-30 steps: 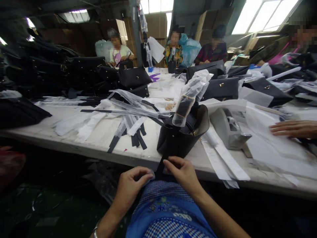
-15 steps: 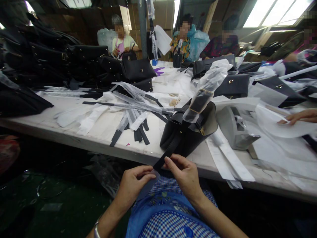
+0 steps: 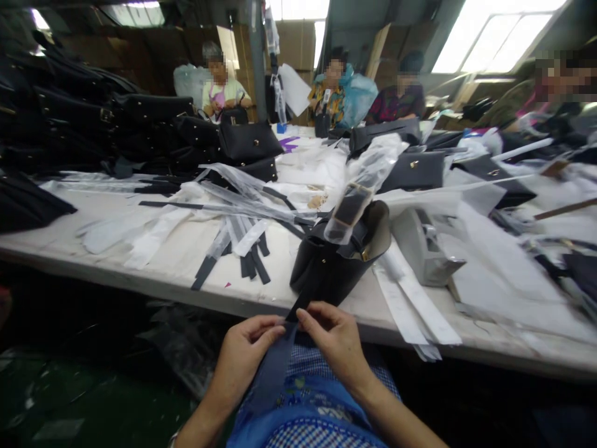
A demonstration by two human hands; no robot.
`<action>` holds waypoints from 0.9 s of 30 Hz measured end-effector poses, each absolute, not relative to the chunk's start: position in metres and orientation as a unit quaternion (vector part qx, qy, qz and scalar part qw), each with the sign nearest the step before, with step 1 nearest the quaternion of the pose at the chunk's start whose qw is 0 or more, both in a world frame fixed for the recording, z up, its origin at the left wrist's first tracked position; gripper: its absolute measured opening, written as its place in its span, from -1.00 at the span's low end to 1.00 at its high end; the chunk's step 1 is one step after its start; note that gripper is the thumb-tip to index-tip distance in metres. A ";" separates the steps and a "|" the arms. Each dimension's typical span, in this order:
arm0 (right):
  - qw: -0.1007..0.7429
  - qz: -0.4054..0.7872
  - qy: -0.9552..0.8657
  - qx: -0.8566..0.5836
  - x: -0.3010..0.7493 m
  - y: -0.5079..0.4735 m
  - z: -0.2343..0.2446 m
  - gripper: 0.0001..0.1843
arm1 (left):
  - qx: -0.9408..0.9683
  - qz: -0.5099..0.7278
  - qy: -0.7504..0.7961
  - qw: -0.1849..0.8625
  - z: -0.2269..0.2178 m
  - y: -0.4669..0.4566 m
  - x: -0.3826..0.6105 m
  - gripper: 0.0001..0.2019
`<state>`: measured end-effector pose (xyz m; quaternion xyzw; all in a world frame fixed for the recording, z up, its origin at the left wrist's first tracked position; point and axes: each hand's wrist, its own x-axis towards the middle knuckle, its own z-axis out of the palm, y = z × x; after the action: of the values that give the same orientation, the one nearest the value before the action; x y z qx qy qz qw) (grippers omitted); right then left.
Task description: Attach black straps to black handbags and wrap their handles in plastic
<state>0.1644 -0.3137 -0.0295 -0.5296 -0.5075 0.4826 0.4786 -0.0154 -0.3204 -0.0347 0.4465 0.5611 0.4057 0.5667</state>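
Observation:
A black handbag stands at the table's front edge, its top open. From it a black strap runs down toward my lap. My right hand is closed in a pinch on this strap. Just left of it, my left hand pinches the upper end of a long translucent plastic sleeve, which hangs over my blue apron. The strap's end meets the sleeve between my fingertips; how far it sits inside is hard to tell. A plastic-wrapped buckle piece rises from the bag's top.
Strap pieces in plastic lie left of the handbag on the white table. A grey tape dispenser and white paper strips are on the right. Black bags are piled at the back left. Several co-workers sit across the table.
My hands have come closer together, and more of the plastic sleeve shows below them. The view has shifted slightly. A co-worker's hand at the far right has gone from the white sheet.

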 end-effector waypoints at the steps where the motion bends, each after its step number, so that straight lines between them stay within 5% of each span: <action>1: 0.477 0.466 -0.519 -0.535 0.166 -0.313 -0.030 -0.73 | 0.446 0.405 0.564 0.564 -0.036 -0.317 -0.012 -0.69; 27: 0.526 0.415 -0.490 -0.558 0.179 -0.284 -0.004 -0.63 | 0.454 0.480 0.486 0.573 -0.018 -0.278 0.040 -0.60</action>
<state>0.1793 -0.2839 -0.0036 -0.5578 -0.4901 0.4149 0.5258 0.0397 -0.2778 -0.0185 0.4541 0.4857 0.4796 0.5726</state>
